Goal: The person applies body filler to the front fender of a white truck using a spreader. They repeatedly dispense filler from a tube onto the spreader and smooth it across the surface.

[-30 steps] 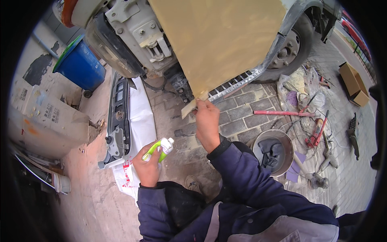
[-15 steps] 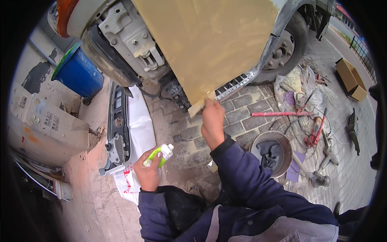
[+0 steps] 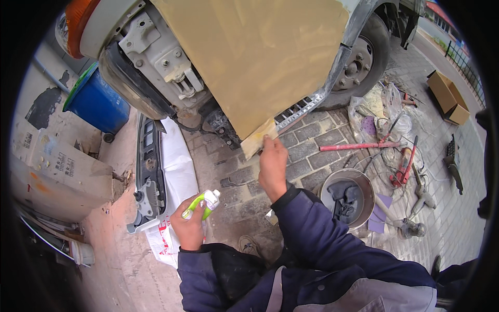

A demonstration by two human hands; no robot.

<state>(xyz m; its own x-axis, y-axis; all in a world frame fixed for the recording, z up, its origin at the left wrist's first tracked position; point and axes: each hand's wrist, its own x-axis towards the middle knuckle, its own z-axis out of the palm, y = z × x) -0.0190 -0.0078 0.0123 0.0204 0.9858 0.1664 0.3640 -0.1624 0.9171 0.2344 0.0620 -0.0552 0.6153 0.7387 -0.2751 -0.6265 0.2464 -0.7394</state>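
Observation:
A tan-coated vehicle panel (image 3: 260, 57) fills the upper middle. At its lower corner, my right hand (image 3: 272, 169) is closed on a flat putty spreader (image 3: 259, 139), its blade smeared with tan and yellow paste. The spreader overlaps the panel's bottom edge; whether it touches cannot be made out. Lower and to the left, my left hand (image 3: 188, 226) is wrapped round a green and white squeeze tube (image 3: 202, 203). The tube's white nozzle end points up and to the right, away from the panel.
Left of the panel are exposed metal brackets (image 3: 174, 67), and right of it a wheel (image 3: 356, 67). A removed bumper part (image 3: 149, 171) lies on white sheeting (image 3: 179, 156). A metal bowl (image 3: 370, 193) with dark contents, a red-handled tool (image 3: 358, 147) and a cardboard box (image 3: 446, 96) stand right.
My right hand and the spreader have shifted slightly down and left, with more of the blade showing. My left hand keeps the tube nearly where it was. The whole view has shifted slightly.

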